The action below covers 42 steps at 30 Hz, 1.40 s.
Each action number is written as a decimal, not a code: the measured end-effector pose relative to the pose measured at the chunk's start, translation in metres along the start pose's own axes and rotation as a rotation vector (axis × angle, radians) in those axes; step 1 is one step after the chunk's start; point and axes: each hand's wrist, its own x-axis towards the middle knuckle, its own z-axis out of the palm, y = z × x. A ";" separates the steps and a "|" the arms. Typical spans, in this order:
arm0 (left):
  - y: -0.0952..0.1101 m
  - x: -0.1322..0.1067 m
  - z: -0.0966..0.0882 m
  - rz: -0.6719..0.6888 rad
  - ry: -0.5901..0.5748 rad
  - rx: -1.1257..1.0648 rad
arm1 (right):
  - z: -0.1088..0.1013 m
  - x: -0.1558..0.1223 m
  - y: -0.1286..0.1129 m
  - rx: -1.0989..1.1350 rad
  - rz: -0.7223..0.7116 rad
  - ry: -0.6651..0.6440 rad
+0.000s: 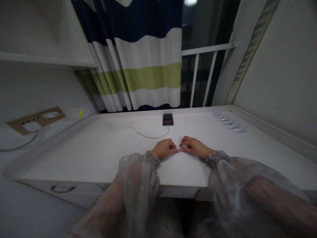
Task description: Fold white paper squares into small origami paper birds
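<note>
Paper piece (177, 148), small, white and folded, right between both hands over the front half of the desk (81, 158). Thumb and fingers of the left hand (164, 148) pinching one end, knuckles curled in; same deal for the right hand (195, 147) on the other end. Folds too tiny to make out, honestly. Gathered grey cuffs (152, 157) at the wrists, then baggy see-through sleeves (138, 172).

Surface-wise: plain white, pretty roomy, raised lip (138, 113) along the back. Just beyond the hands, a dark device (168, 119) with a pixelated screen, plus a white cable (148, 136) snaking off left. Back right, a slanted row of folded papers (228, 122), all pointy and close together. Drawer handle (62, 189) below the front edge, left side.

Room: kinda dim. Outlet panel (37, 119) with white plugs on the left wall, shelf (47, 59) above it. Navy, white and green curtain (151, 53) behind the desk, dark window with a white railing (208, 49) beside it, bare pale wall (284, 82) on the right.
</note>
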 end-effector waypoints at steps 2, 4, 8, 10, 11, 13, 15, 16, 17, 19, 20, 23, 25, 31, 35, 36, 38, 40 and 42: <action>-0.002 0.005 -0.002 -0.058 -0.031 -0.086 | -0.001 0.010 0.003 0.062 -0.017 -0.026; -0.003 0.009 -0.004 -0.070 -0.073 -0.150 | -0.002 0.018 0.007 0.089 -0.061 -0.071; -0.008 0.020 -0.004 -0.050 -0.125 -0.233 | -0.004 0.022 0.013 0.100 -0.109 -0.076; -0.011 0.025 -0.001 -0.041 -0.122 -0.259 | -0.003 0.021 0.015 0.079 -0.121 -0.056; -0.012 0.028 0.000 -0.045 -0.090 -0.256 | -0.002 0.021 0.015 0.052 -0.117 -0.036; -0.014 0.032 0.003 -0.040 -0.018 -0.223 | 0.000 0.022 0.015 -0.004 -0.071 0.012; -0.014 0.036 0.004 -0.016 0.034 -0.184 | 0.003 0.025 0.015 -0.038 -0.031 0.059; -0.013 0.037 0.005 -0.002 0.049 -0.171 | 0.004 0.027 0.015 -0.045 -0.020 0.083; -0.013 0.037 0.005 0.006 0.060 -0.165 | 0.006 0.030 0.016 -0.050 -0.013 0.109; -0.013 0.038 0.006 0.003 0.084 -0.173 | 0.008 0.035 0.016 -0.063 -0.004 0.159; -0.014 0.038 0.007 -0.008 0.091 -0.185 | 0.009 0.037 0.015 -0.078 0.000 0.181; -0.017 0.040 0.011 -0.045 0.098 -0.299 | 0.009 0.039 0.012 -0.130 0.007 0.233; -0.020 0.042 0.015 -0.072 0.084 -0.445 | 0.009 0.038 0.010 -0.104 0.020 0.277; -0.017 0.042 0.016 -0.182 0.034 -0.835 | 0.009 0.035 0.009 0.357 0.156 0.427; -0.009 0.037 0.009 -0.226 0.056 -0.948 | 0.009 0.036 0.008 0.742 0.210 0.463; -0.008 0.037 0.007 -0.226 0.055 -0.970 | 0.009 0.037 0.008 0.826 0.222 0.467; -0.006 0.036 0.006 -0.220 0.049 -1.009 | 0.009 0.038 0.006 0.961 0.248 0.471; -0.005 0.036 0.006 -0.219 0.040 -1.043 | 0.010 0.039 0.004 1.035 0.265 0.474; -0.004 0.035 0.005 -0.232 0.034 -1.080 | 0.010 0.039 0.002 1.045 0.269 0.477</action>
